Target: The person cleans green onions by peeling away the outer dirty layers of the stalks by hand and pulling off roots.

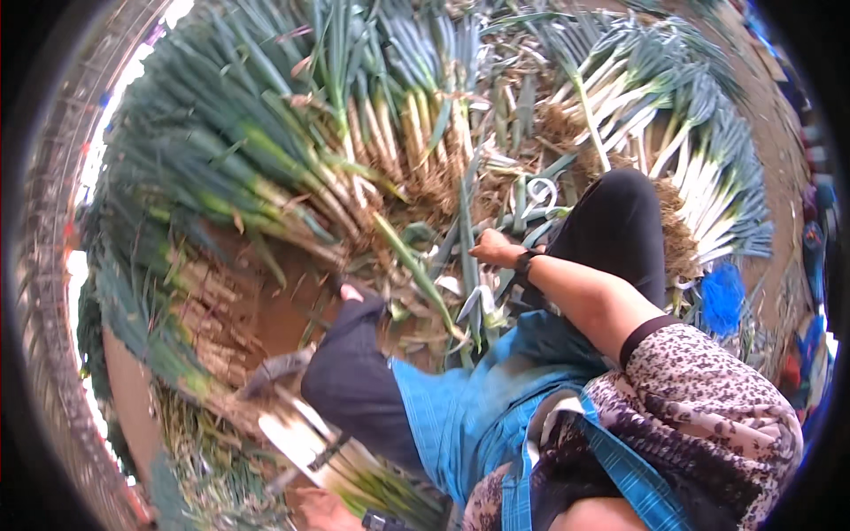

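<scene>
My right hand (pixel 494 249), with a dark band at its wrist, reaches over the littered ground between my knees. Its fingers are curled together beside a long green leek leaf (pixel 467 221); whether they grip it is unclear. Low in the view, my left hand (pixel 323 511) is blurred, close to a bundle of leeks (pixel 372 482) with white ends and a dark strip across it. Its fingers cannot be made out well. A pale, curled leek strip (pixel 541 196) lies just beyond my right hand.
Untrimmed leeks (pixel 266 150) with brown roots fan out in thick heaps at the far left and centre. Cleaner white-stemmed leeks (pixel 708 190) lie at the right, near a blue plastic bundle (pixel 723 299). A grey curved piece (pixel 274 370) is beside my left knee. Leaf scraps (pixel 212 469) cover the lower left.
</scene>
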`<state>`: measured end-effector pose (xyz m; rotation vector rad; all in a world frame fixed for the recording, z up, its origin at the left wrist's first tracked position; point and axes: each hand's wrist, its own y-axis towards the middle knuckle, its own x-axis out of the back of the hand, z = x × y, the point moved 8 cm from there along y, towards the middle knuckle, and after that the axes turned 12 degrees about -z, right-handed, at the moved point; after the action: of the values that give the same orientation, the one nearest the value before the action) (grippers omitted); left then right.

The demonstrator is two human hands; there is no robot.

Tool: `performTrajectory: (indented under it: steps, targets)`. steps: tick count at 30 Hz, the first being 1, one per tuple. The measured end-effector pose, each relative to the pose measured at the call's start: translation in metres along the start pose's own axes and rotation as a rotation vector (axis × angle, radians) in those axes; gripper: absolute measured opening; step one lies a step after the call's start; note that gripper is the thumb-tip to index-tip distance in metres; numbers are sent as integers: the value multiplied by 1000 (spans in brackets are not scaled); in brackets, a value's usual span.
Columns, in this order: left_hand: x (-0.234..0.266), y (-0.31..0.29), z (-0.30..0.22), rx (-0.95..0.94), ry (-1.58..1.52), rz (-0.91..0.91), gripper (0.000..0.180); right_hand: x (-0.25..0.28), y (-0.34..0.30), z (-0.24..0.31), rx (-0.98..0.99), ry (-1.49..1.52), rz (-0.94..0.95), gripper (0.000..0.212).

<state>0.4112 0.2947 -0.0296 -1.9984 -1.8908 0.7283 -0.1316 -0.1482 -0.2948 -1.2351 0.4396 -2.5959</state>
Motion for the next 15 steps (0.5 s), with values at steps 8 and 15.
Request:
performTrajectory:
  steps: [8,15]
  targets:
    - [-315,-167,112,22,140,668,20,13,110,10,-20,50,-439,14]
    - [-313,-187,304,290,851,838,25,41,241,-19,-187,-330,-427,25]
